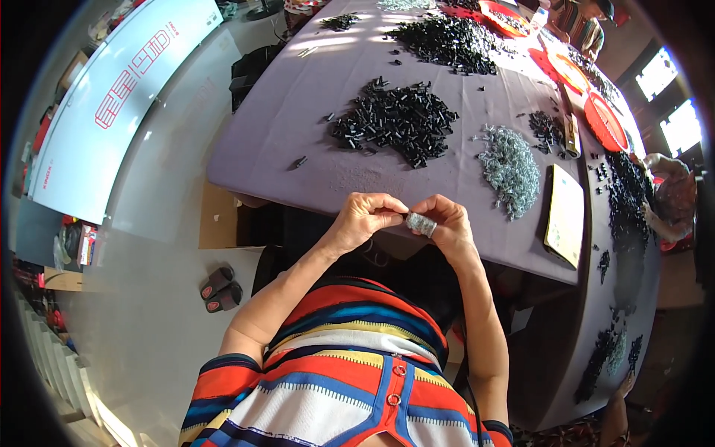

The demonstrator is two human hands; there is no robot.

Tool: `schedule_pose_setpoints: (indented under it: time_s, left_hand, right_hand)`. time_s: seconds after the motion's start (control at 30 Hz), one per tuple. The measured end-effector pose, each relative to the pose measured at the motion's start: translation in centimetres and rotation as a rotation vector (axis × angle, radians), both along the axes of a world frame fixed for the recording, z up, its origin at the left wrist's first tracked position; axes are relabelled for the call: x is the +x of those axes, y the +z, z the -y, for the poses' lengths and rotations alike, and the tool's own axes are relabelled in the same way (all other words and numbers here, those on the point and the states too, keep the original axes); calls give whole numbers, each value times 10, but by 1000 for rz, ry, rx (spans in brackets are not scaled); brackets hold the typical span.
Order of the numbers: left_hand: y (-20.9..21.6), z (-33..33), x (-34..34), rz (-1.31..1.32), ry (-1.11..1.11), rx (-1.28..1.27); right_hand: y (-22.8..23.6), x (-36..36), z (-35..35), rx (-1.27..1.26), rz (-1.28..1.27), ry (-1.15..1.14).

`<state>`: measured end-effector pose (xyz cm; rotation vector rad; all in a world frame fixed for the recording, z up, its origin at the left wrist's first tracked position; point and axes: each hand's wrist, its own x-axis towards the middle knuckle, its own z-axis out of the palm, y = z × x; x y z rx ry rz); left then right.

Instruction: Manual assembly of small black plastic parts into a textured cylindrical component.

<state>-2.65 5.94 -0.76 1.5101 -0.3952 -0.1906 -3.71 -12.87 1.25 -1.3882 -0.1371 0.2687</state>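
Observation:
Above the table's front edge, my left hand [362, 219] and my right hand [447, 225] meet fingertip to fingertip. Both are closed in a pinch around something small and dark, mostly covered by the fingers. A pale grey wrapping [421, 224] covers one finger of my right hand. Beyond my hands lies a heap of short black tubular pieces [398, 123]. To the right of it is a pile of small pale grey-green parts [510, 170], too fine to make out singly.
A light-covered notebook [564, 216] lies at the table's right edge. Farther back are more black pieces [447, 43] and a red tray [605, 123]. Other people work along the far and right sides. A cardboard box [220, 220] and dark slippers [221, 289] are on the floor at left.

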Motion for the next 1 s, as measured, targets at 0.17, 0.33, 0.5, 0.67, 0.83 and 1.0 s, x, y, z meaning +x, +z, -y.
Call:
schedule_pose_setpoints:
  time_s: [0.17,0.33,0.5,0.67,0.83,1.0]
  left_hand:
    - [10,3,-4,-86,32,-66]
    - [7,3,-4,-105,73,-76]
    - [3,9,-3,-99,116,-74]
    - [-5,7,-1,-211,153,-306]
    - [-4,6,3,-269,139,-332]
    - [-4,4,5,-313,116,-446]
  right_hand:
    - [0,4,-1,37,87,17]
    - [6,-7,-15,-380,248,-168]
    - [4,-14,-27,-577,653,-353]
    - [4,-19,-33,-577,712,-270]
    - [14,31,-18,-804,855,-302]
    - [-15,79,-12,-1146,929,-258]
